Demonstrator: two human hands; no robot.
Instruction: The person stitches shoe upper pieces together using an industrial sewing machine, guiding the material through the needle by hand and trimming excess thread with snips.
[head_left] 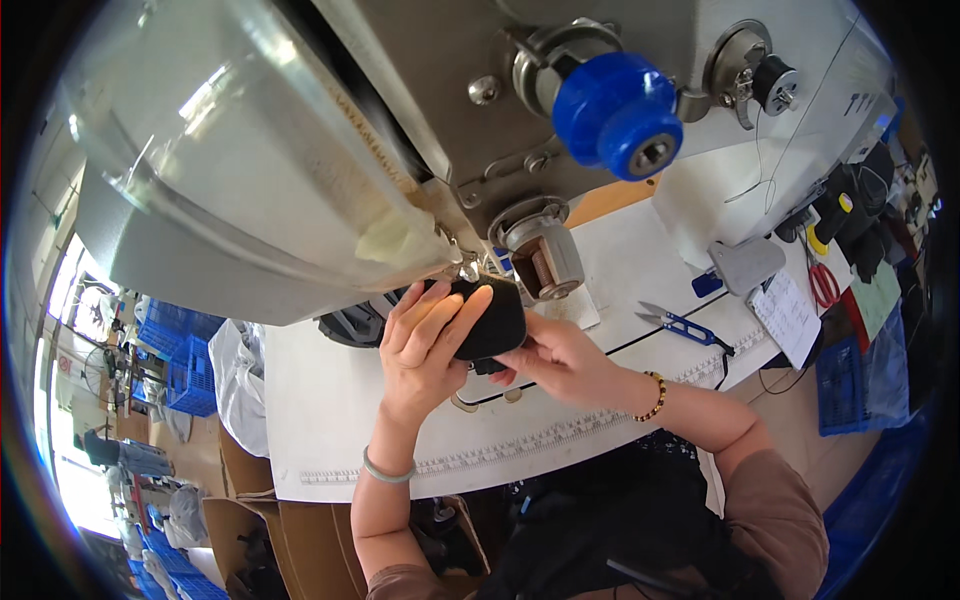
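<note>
A curved black piece, which looks like padded fabric, sits beneath the needle area of a sewing machine. My left hand holds it from the left, fingers together and bent over its surface, thumb hidden. At the lower right edge, my right hand pinches the same piece between thumb and fingers; part of the grip is behind the fabric. Another black part shows left of my left hand, and whether it joins the held piece I cannot tell. The stitching point is mostly covered by my fingers.
Blue-handled thread snips lie on the white table to the right. A printed ruler runs along its front. Farther right are a paper sheet and red scissors. A blue knob juts from the machine above my hands.
</note>
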